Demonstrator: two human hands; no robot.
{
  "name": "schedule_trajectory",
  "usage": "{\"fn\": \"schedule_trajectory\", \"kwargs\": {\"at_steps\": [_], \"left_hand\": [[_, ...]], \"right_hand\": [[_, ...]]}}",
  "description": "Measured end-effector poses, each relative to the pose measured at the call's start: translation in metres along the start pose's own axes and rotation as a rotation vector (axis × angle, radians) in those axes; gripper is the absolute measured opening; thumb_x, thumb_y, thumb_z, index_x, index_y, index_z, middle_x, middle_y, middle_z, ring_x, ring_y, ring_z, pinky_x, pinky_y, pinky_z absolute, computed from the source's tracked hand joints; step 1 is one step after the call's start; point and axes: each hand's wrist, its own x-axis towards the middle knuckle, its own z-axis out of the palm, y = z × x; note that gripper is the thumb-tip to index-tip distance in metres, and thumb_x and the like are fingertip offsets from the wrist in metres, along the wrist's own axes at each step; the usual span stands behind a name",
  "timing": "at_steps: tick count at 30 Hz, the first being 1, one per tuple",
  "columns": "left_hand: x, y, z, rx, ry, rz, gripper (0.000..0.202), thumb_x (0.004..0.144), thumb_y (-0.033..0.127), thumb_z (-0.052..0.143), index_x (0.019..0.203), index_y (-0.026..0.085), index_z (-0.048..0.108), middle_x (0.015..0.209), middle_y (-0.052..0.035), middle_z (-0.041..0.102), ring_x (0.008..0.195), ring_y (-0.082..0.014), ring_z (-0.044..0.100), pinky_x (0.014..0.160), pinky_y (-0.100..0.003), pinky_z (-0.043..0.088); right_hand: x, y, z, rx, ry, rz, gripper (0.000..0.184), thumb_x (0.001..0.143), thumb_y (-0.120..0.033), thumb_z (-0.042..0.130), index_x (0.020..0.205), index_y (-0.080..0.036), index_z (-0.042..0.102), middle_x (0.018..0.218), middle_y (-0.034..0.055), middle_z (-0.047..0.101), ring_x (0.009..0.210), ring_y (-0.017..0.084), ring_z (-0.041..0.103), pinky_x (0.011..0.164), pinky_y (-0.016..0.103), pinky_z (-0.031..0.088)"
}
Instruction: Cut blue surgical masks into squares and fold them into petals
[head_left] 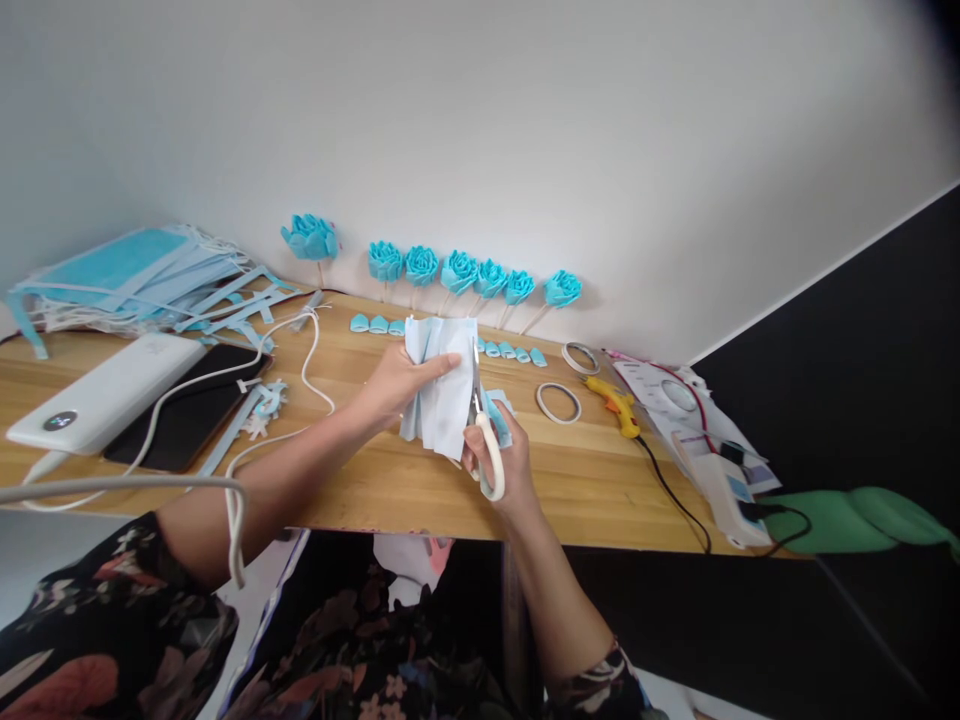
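My left hand (405,380) grips a pleated pale-blue face mask (444,415), thumb lying across its front. My right hand (510,460) is closed round the white handles of a pair of scissors (491,455). The blades point away from me along the right edge of the mask. A blue piece of material (498,412) shows between the scissors and my right fingers; whether it is still joined to the mask I cannot tell. Behind the mask, small folded blue petals (379,325) lie in a row, partly hidden by it.
Blue flowers on sticks (459,272) lean along the wall. Stacked masks (127,270) and cut strips lie left, near a white power bank (105,390), a dark phone (187,410) and a looping cable. Right are tape rolls (559,403), a yellow glue gun (616,402) and a power strip (727,500).
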Motion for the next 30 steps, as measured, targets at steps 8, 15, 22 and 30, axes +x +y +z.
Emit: {"fn": "schedule_trajectory", "kwargs": {"at_steps": [8, 15, 22, 30], "left_hand": [[0.001, -0.002, -0.001, 0.009, -0.001, -0.024, 0.042, 0.064, 0.043, 0.086, 0.088, 0.012, 0.069, 0.088, -0.0079, 0.072, 0.078, -0.0210, 0.066, 0.069, -0.030, 0.052], [-0.001, -0.003, 0.001, 0.017, -0.017, -0.035, 0.037, 0.062, 0.034, 0.087, 0.086, 0.012, 0.070, 0.086, -0.0062, 0.072, 0.075, -0.0183, 0.065, 0.068, -0.029, 0.052], [-0.002, -0.005, 0.001, 0.027, -0.024, -0.052, 0.040, 0.061, 0.038, 0.087, 0.087, 0.012, 0.070, 0.087, -0.0067, 0.073, 0.077, -0.0201, 0.066, 0.069, -0.030, 0.051], [-0.002, -0.006, 0.002, 0.018, -0.017, -0.077, 0.038, 0.061, 0.036, 0.088, 0.085, 0.012, 0.071, 0.085, -0.0064, 0.073, 0.073, -0.0185, 0.066, 0.067, -0.029, 0.051]], "right_hand": [[-0.002, -0.002, 0.003, -0.014, 0.011, 0.023, 0.039, 0.068, -0.045, 0.080, 0.079, -0.022, 0.050, 0.052, -0.0102, 0.048, 0.038, 0.007, 0.043, 0.037, 0.020, 0.033], [0.000, 0.011, -0.009, 0.008, -0.118, -0.108, 0.044, 0.077, -0.058, 0.074, 0.091, -0.023, 0.051, 0.062, -0.0084, 0.047, 0.047, 0.008, 0.044, 0.044, 0.022, 0.038], [0.003, 0.012, -0.014, -0.099, -0.100, -0.160, 0.041, 0.080, -0.056, 0.073, 0.090, -0.022, 0.052, 0.069, -0.0061, 0.047, 0.054, 0.008, 0.043, 0.050, 0.023, 0.038], [0.005, 0.016, -0.014, -0.079, -0.086, -0.124, 0.046, 0.076, -0.060, 0.075, 0.092, -0.023, 0.054, 0.067, -0.0054, 0.048, 0.054, 0.010, 0.042, 0.048, 0.023, 0.037]]}}
